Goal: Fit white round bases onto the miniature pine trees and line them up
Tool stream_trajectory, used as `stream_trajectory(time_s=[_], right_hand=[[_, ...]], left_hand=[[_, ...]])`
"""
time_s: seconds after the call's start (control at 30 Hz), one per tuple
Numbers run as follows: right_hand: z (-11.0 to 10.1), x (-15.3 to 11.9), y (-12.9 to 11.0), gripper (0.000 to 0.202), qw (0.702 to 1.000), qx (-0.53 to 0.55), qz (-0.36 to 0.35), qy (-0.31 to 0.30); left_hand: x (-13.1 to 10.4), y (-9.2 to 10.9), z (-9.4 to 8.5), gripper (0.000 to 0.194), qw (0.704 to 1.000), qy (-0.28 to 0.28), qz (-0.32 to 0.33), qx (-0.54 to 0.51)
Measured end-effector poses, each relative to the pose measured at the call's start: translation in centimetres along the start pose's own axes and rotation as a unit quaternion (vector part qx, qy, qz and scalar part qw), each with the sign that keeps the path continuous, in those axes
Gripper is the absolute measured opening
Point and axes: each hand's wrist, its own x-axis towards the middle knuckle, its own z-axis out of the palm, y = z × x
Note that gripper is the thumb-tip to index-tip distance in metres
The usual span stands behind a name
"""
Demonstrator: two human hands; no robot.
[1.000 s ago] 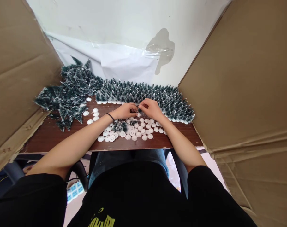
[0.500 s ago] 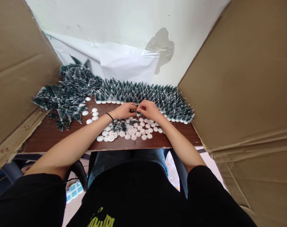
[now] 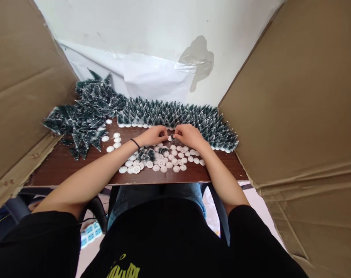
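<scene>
White disc (image 3: 170, 138) is between the 2 hands, just above the table (image 3: 85, 172), mid-span, with a small dark bristly piece (image 3: 172, 136) right against it. Left hand (image 3: 155, 136): fingers curled, nearly closed, thumb and index pinching disc edge. Right hand (image 3: 189, 136): also curled, fingertips at the bristly piece; can't tell if it's gripped, fingers hide it. Loose discs (image 3: 176, 168) spread nearer the body, few small trees (image 3: 146, 155) among them. Behind hands: packed rows of upright trees (image 3: 169, 112) on white bases. Left: tree heap (image 3: 90, 102), lying tangled.
</scene>
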Motion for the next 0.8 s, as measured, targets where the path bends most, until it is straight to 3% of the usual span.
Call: stream_trajectory(time_s=[0.13,0.23,0.47,0.63,0.8], right_hand=[[-0.1,0.0,0.1,0.011,0.999,-0.031,0.019,-0.018],[-0.4,0.0,0.5,0.008,0.999,-0.024,-0.018,-0.013],[-2.7,-0.4,2.7,0.010,0.991,0.048,-0.061,0.108],[-3.0,-0.3,3.8,0.010,0.993,0.002,-0.054,0.109],[-2.0,0.2,3.7,0.017,0.993,-0.063,-0.057,0.079]], left_hand=[[-0.1,0.3,0.0,0.032,0.999,-0.002,0.023,0.025],[-0.2,0.8,0.0,0.033,1.000,-0.002,0.017,-0.003],[0.0,3.4,0.3,0.042,0.992,0.018,-0.027,-0.121],[0.6,3.8,0.7,0.048,0.999,-0.015,0.031,-0.036],[0.9,3.0,1.1,0.061,0.996,-0.056,0.035,0.052]])
